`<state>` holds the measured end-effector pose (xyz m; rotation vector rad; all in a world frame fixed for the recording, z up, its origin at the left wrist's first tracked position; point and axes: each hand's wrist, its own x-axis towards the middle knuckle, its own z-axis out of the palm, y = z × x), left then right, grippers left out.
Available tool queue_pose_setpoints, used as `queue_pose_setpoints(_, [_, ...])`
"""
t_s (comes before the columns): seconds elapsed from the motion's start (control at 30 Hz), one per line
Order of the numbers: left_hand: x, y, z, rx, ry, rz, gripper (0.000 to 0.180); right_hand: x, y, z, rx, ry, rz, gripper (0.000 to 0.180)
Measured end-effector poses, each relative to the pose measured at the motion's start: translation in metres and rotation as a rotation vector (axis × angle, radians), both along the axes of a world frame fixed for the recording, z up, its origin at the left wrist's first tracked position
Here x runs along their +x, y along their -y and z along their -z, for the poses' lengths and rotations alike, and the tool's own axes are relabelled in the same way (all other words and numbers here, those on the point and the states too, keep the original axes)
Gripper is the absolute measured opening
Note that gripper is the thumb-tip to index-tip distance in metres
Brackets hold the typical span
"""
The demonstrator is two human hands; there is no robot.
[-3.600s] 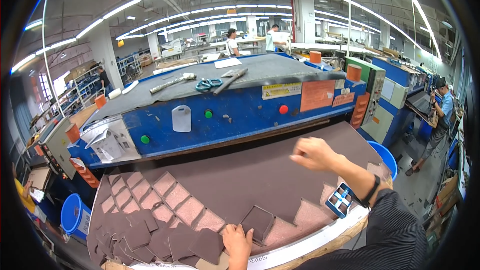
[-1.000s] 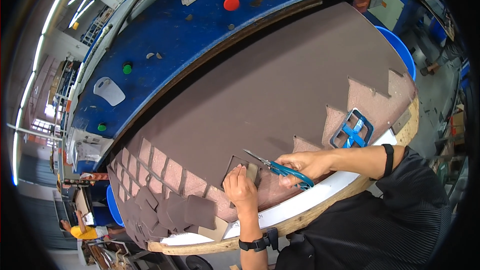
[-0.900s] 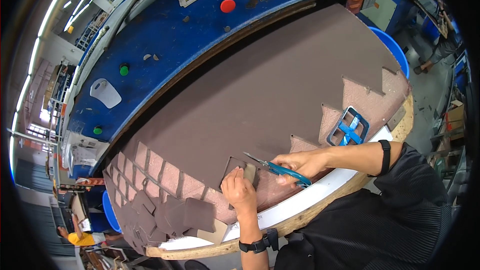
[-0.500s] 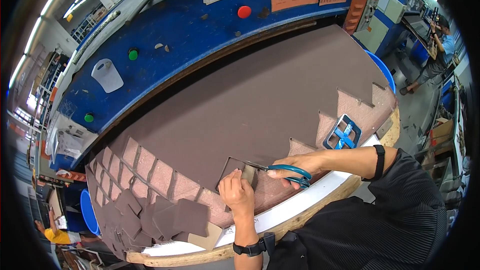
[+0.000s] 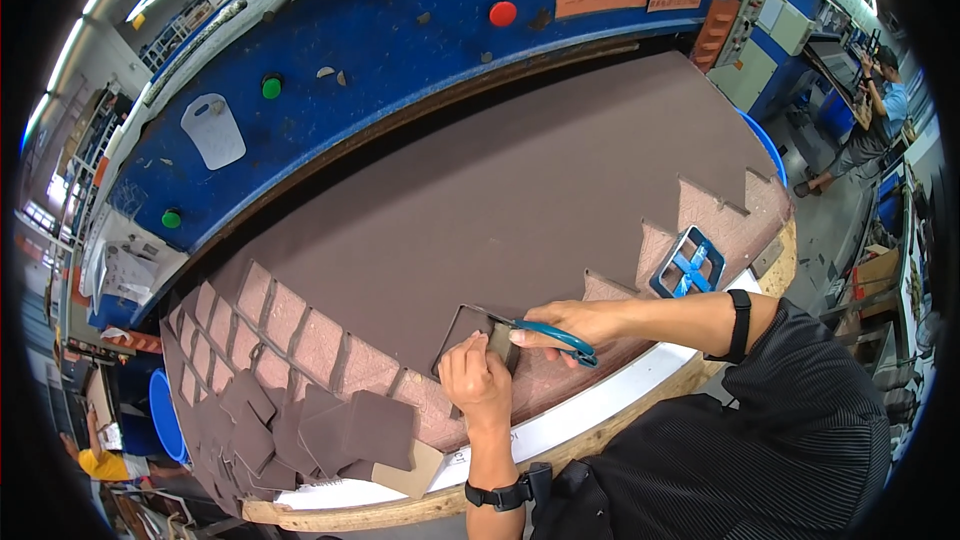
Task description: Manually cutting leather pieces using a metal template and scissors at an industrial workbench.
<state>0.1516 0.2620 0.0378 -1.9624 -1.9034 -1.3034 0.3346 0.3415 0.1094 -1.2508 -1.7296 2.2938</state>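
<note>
My right hand [image 5: 572,324] is closed round scissors with teal handles [image 5: 556,332]. Their blades lie over a cut edge of the large brown sheet [image 5: 500,200], just beyond my left hand. My left hand [image 5: 474,378] pinches a flap of that sheet beside the blades; its fingertips hide part of the flap. A light underside [image 5: 503,342] shows between the two hands. Cut brown pieces [image 5: 375,432] with rounded corners lie in a loose pile to the left. Right of my hands rests a blue-taped, square cutting die [image 5: 689,264].
Under the sheet is a pinkish, marked board [image 5: 365,368], bared where pieces are cut out. A wooden rim [image 5: 640,410] curves along the near side. Behind stands a blue machine beam [image 5: 380,70] with red and green buttons. Other people are at far right [image 5: 885,100] and lower left [image 5: 100,462].
The scissors have moved a little up and left along the sheet's cut edge, and their handles have come closer together. My left hand stays on the flap. The view has shifted slightly.
</note>
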Motion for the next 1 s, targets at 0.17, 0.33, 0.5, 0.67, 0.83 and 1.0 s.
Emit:
queue_pose_setpoints(0.17, [-0.001, 0.000, 0.000, 0.011, 0.009, 0.003, 0.022, -0.007, 0.002, -0.008, 0.140, 0.117, -0.016, 0.063])
queue_pose_setpoints(0.33, [-0.001, -0.001, -0.001, 0.010, 0.012, 0.002, 0.022, -0.004, 0.004, -0.003, 0.174, 0.129, -0.021, 0.067])
queue_pose_setpoints(0.5, [-0.001, 0.000, 0.001, -0.004, 0.009, -0.002, 0.021, -0.004, 0.005, -0.007, 0.191, 0.137, 0.009, 0.072])
queue_pose_setpoints(0.67, [0.000, -0.001, -0.001, -0.009, 0.017, 0.013, 0.019, 0.001, 0.001, -0.004, 0.289, 0.136, -0.059, 0.071])
queue_pose_setpoints(0.83, [-0.001, -0.001, -0.001, -0.011, 0.013, 0.011, 0.019, -0.001, 0.001, -0.011, 0.318, 0.164, -0.069, 0.071])
queue_pose_setpoints(1.0, [-0.001, -0.001, -0.001, -0.008, 0.022, 0.014, 0.019, -0.002, 0.002, -0.007, 0.289, 0.168, -0.069, 0.066])
